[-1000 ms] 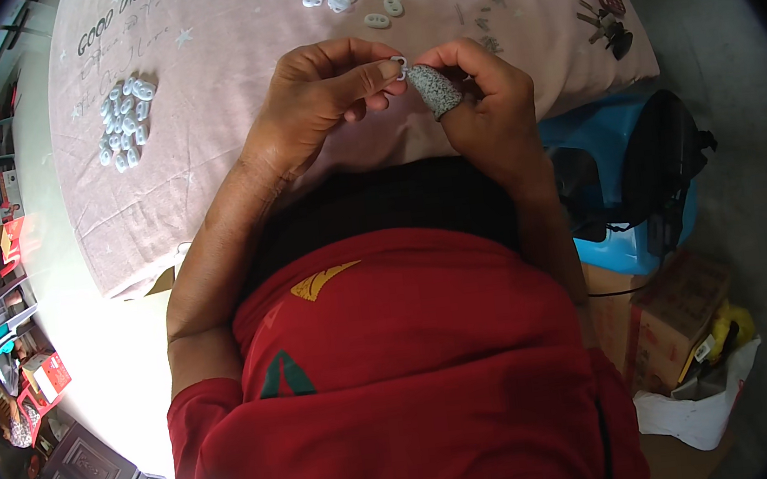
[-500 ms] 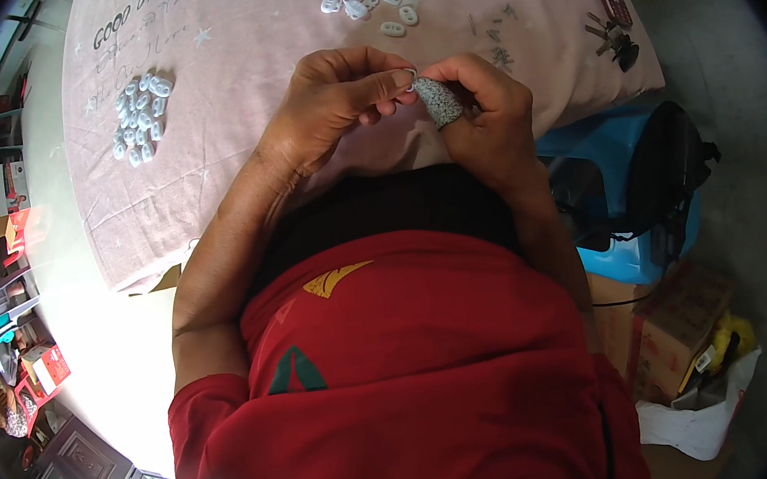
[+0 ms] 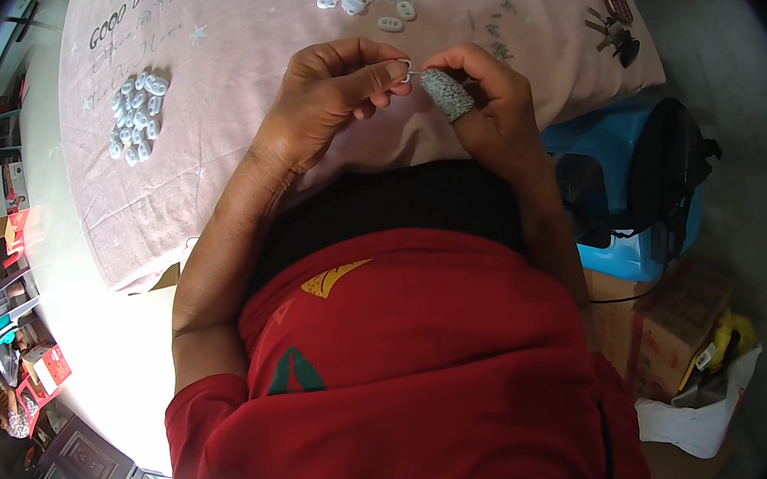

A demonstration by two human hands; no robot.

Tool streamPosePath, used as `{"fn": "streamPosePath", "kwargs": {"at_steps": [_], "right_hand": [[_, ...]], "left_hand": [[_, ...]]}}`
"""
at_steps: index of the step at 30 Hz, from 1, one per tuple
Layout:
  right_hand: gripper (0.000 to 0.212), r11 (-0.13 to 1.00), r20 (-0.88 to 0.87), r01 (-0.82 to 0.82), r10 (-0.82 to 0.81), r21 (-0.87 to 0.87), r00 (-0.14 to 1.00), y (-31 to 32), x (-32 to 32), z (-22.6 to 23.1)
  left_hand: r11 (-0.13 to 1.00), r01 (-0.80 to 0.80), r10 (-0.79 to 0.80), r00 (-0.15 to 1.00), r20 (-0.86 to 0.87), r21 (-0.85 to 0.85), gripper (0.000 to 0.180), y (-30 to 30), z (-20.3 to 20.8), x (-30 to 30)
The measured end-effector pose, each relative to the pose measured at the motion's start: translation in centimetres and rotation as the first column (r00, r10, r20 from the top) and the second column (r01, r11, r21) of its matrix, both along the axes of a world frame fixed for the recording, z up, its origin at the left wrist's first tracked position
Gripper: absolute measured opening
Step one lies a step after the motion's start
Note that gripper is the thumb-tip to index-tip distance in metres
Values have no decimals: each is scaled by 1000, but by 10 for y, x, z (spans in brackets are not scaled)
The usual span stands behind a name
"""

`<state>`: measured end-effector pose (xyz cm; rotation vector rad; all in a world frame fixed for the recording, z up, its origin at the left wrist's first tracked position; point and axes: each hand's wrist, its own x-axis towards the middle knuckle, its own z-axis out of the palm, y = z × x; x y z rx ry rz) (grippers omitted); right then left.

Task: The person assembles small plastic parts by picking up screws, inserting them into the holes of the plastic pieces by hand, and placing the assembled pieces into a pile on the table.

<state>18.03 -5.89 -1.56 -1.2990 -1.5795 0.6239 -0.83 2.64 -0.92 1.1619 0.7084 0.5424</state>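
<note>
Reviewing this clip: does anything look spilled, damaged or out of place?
Nothing looks clearly spilled or damaged. Two slight oddities: small dark bits lie loosely scattered on the pink cloth, while the white pieces at left sit grouped; and the right hand has a speckled grey cover over its thumb.

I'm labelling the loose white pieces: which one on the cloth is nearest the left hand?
The oval piece at the near edge of the far cluster, just beyond the left hand; every other loose piece shows farther off.
</note>
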Motion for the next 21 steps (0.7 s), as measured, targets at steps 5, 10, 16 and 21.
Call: {"fn": "streamPosePath", "kwargs": {"at_steps": [5, 10, 16, 21], "right_hand": [[21, 997, 107, -6, -2, 75, 994, 1, -2, 0], [21, 988, 194, -18, -12, 154, 981, 3, -6, 3], [19, 980, 206, -9, -33, 198, 978, 3, -8, 0], [18, 977, 184, -2, -38, 211, 982, 4, -12, -3]], "left_hand": [[1000, 20, -19, 1000, -4, 13, 19, 1, 0, -1], [1000, 22, -22, 999, -23, 3, 19, -1, 0, 0], [997, 39, -35, 998, -52, 69, 20, -1, 1, 0], [998, 21, -19, 999, -35, 54, 20, -1, -1, 0]]}}
